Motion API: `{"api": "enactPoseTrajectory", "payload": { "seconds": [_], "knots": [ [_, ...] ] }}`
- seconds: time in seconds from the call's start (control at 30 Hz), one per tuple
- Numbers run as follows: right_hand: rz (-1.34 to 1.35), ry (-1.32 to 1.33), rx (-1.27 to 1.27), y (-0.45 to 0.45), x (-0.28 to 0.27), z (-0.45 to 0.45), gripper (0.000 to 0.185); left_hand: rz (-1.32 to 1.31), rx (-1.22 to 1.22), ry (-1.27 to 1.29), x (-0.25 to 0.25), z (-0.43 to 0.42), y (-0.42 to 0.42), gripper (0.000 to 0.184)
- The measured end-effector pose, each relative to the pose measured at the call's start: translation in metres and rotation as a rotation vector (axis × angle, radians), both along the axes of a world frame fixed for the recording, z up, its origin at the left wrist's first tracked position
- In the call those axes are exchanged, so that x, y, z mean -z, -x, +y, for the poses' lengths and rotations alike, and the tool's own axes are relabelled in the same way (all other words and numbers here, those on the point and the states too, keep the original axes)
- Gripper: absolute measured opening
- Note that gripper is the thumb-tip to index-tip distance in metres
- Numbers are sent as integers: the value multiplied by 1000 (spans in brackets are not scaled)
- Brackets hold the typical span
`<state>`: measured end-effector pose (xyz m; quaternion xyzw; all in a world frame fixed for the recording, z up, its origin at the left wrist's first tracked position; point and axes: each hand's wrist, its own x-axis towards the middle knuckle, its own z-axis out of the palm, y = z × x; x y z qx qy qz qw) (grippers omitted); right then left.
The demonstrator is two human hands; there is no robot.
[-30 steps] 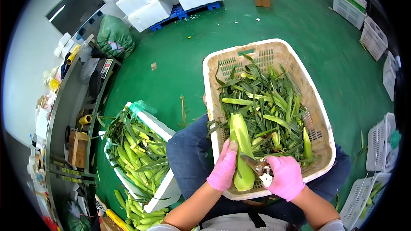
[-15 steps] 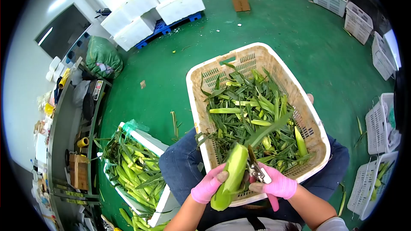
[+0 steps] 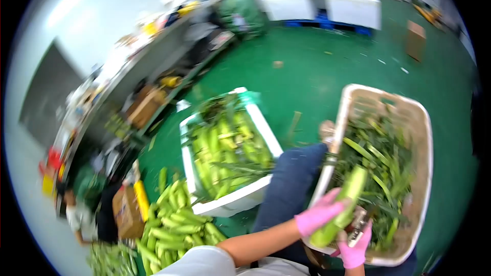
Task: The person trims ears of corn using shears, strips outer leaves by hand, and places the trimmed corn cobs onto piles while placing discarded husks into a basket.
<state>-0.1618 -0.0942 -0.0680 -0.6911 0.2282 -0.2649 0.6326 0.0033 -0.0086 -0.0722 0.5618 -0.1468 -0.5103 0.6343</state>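
My left hand [image 3: 321, 214], in a pink fingerless glove, is wrapped round a green ear of corn [image 3: 349, 194] in its husk. The ear tilts up to the right, with its cut-looking end at the top. Close beside its lower part, my right hand [image 3: 356, 249], gloved alike, grips a pair of pruning shears [image 3: 359, 225]. Their metal part is blurred, and I cannot tell whether the blades touch the ear. Both hands are over the near left part of a white plastic crate [image 3: 420, 174] filled with trimmed leaves and husks [image 3: 381, 161].
Left of my knee stands a white foam box [image 3: 230, 205] full of corn. Nearer lies a heap of corn ears [image 3: 176, 225] on the floor. Another person [image 3: 81, 220] is at the lower left. A shelf bench [image 3: 123, 82] runs along the wall; foam boxes [image 3: 353, 13] are stacked behind.
My view has swung left, so the crate and hands sit further right, and the corn heap and another person show. The long leaf by the ear's top no longer shows. Both hands keep their hold.
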Motion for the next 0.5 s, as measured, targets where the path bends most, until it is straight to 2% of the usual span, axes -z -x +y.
{"api": "enactPoseTrajectory", "payload": {
  "seconds": [0.03, 0.07, 0.1, 0.13, 0.2, 0.27, 0.3, 0.33, 0.37, 0.4, 0.47, 0.5],
  "knots": [
    [-34, 34, 0, -3, 7, 4, 68, -85, -45, 8, -29, 7, 5, 67],
    [-7, -55, 35, -6, 12, 8, 60, -251, 4, -25, -45, 17, 1, 69],
    [-74, -202, 105, -15, 13, 17, 59, -329, -15, -40, -60, 29, 4, 70],
    [-128, -351, 187, -22, 13, 25, 58, -536, -76, -120, -74, 41, 11, 72],
    [-89, -339, 7, -29, 12, 23, 55, -804, -244, -88, -50, 55, 23, 75],
    [-87, -378, -118, -37, -4, 37, 60, -724, -359, -88, -65, 81, 23, 78],
    [215, -502, -109, -33, -25, 43, 56, -692, -434, -73, -66, 93, 21, 79],
    [176, -555, -165, -25, -30, 45, 50, -655, -503, -55, -65, 103, 19, 79],
    [138, -609, -221, -18, -34, 47, 44, -610, -654, -65, -31, 109, 9, 81],
    [105, -664, -277, -11, -38, 49, 38, -574, -852, -19, -16, 122, -4, 81],
    [174, -600, -289, -11, -39, 43, 43, -103, -973, 159, -19, 180, -29, 61],
    [215, -497, -259, -10, -34, 31, 45, 75, -1052, 113, -24, 218, -37, 54]
  ]
}}
